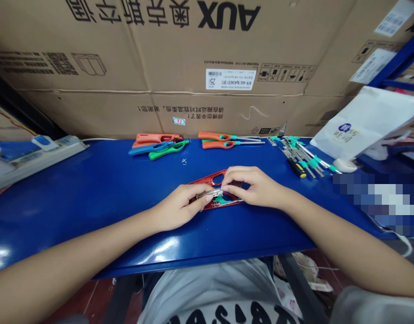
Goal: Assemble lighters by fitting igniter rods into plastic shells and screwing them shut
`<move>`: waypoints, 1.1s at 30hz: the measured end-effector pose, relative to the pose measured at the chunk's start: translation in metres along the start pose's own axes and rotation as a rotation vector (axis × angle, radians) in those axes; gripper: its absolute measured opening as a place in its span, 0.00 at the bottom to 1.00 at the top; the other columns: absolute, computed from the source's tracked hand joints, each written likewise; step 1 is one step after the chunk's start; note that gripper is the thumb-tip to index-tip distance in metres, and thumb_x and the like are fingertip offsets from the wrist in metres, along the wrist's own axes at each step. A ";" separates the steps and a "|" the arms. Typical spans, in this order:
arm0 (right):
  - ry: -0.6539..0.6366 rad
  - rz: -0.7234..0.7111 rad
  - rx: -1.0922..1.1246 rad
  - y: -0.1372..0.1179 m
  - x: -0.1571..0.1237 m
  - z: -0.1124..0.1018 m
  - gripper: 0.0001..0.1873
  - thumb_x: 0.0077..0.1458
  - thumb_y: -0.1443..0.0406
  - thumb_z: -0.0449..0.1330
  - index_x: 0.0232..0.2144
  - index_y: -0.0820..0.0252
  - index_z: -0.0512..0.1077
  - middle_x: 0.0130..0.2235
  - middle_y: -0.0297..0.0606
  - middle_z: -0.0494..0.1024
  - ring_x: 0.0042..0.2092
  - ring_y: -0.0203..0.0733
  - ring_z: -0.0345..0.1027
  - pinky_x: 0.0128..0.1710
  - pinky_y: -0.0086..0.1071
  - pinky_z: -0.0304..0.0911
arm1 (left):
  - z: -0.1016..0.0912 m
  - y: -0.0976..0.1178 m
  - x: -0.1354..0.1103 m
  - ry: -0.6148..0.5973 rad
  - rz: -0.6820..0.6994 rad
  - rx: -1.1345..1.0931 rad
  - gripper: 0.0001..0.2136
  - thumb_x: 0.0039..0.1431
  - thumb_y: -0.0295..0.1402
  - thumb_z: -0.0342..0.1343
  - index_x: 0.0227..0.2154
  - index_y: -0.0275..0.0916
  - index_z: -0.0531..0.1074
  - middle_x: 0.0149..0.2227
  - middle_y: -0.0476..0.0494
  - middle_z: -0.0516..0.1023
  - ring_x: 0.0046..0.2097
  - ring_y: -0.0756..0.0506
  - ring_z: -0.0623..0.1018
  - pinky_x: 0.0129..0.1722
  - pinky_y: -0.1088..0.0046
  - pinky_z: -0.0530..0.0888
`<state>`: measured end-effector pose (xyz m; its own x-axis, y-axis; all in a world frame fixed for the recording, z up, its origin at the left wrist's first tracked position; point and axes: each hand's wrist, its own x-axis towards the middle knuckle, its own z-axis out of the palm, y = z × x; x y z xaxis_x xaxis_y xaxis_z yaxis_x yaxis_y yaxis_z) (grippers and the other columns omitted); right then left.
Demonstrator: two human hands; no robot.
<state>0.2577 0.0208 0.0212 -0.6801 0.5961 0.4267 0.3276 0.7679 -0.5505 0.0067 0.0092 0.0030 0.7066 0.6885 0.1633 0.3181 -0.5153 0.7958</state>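
A red lighter shell [210, 181] lies open on the blue table [92, 189] in front of me. My left hand [178, 206] is closed in a pinch on a clear and teal inner part [215, 194] at the shell's near side. My right hand [252, 185] rests over the shell's right half, fingers curled and pressing the same inner part and its thin metal tube [234, 200].
Coloured lighter shells [158, 145] and assembled orange lighters [220, 140] lie at the table's back. Several teal-tipped metal inner parts [303, 155] and a black-and-yellow screwdriver [297, 167] are at the right. A white bag [365, 121], cardboard boxes [180, 58] and a power strip [34, 155] surround them.
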 end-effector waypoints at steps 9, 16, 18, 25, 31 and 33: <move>0.085 0.184 -0.059 -0.004 0.000 -0.002 0.07 0.66 0.63 0.58 0.40 0.61 0.75 0.35 0.36 0.77 0.30 0.32 0.66 0.32 0.27 0.61 | -0.003 -0.002 -0.002 0.060 -0.070 -0.129 0.14 0.73 0.41 0.47 0.48 0.37 0.71 0.28 0.54 0.70 0.29 0.52 0.69 0.31 0.76 0.65; -0.340 0.142 -0.070 -0.015 -0.002 -0.001 0.08 0.61 0.64 0.63 0.43 0.60 0.75 0.42 0.36 0.76 0.36 0.34 0.68 0.36 0.28 0.62 | -0.003 0.000 -0.001 0.131 -0.133 -0.214 0.13 0.72 0.42 0.48 0.44 0.37 0.70 0.30 0.51 0.73 0.30 0.51 0.68 0.32 0.75 0.64; -0.350 0.155 -0.096 -0.015 -0.002 0.003 0.07 0.61 0.65 0.63 0.43 0.59 0.75 0.45 0.37 0.75 0.39 0.36 0.69 0.37 0.29 0.62 | -0.002 0.002 -0.001 0.130 -0.145 -0.276 0.14 0.72 0.42 0.49 0.45 0.37 0.69 0.31 0.50 0.74 0.29 0.52 0.67 0.30 0.75 0.63; -0.353 0.137 -0.024 -0.009 -0.004 0.005 0.06 0.60 0.70 0.62 0.41 0.60 0.77 0.45 0.38 0.74 0.40 0.35 0.69 0.39 0.28 0.64 | 0.002 -0.001 0.001 0.048 -0.162 -0.544 0.20 0.70 0.43 0.51 0.58 0.36 0.63 0.34 0.47 0.77 0.25 0.53 0.66 0.27 0.75 0.65; -0.368 0.153 0.052 -0.013 -0.001 0.001 0.05 0.60 0.71 0.61 0.39 0.61 0.76 0.42 0.37 0.73 0.33 0.31 0.64 0.34 0.27 0.63 | 0.001 0.002 0.002 0.024 -0.159 -0.584 0.17 0.70 0.41 0.53 0.53 0.37 0.63 0.39 0.43 0.79 0.25 0.54 0.66 0.27 0.74 0.67; -0.373 0.182 0.102 -0.013 0.000 -0.001 0.03 0.60 0.70 0.62 0.37 0.61 0.75 0.41 0.36 0.74 0.30 0.29 0.63 0.32 0.26 0.63 | -0.001 0.005 0.001 0.012 -0.156 -0.587 0.17 0.69 0.41 0.54 0.55 0.38 0.62 0.40 0.42 0.80 0.25 0.54 0.67 0.28 0.74 0.68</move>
<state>0.2546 0.0111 0.0290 -0.8140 0.5796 0.0381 0.4102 0.6199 -0.6689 0.0076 0.0079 0.0077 0.6714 0.7408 0.0226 0.0133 -0.0425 0.9990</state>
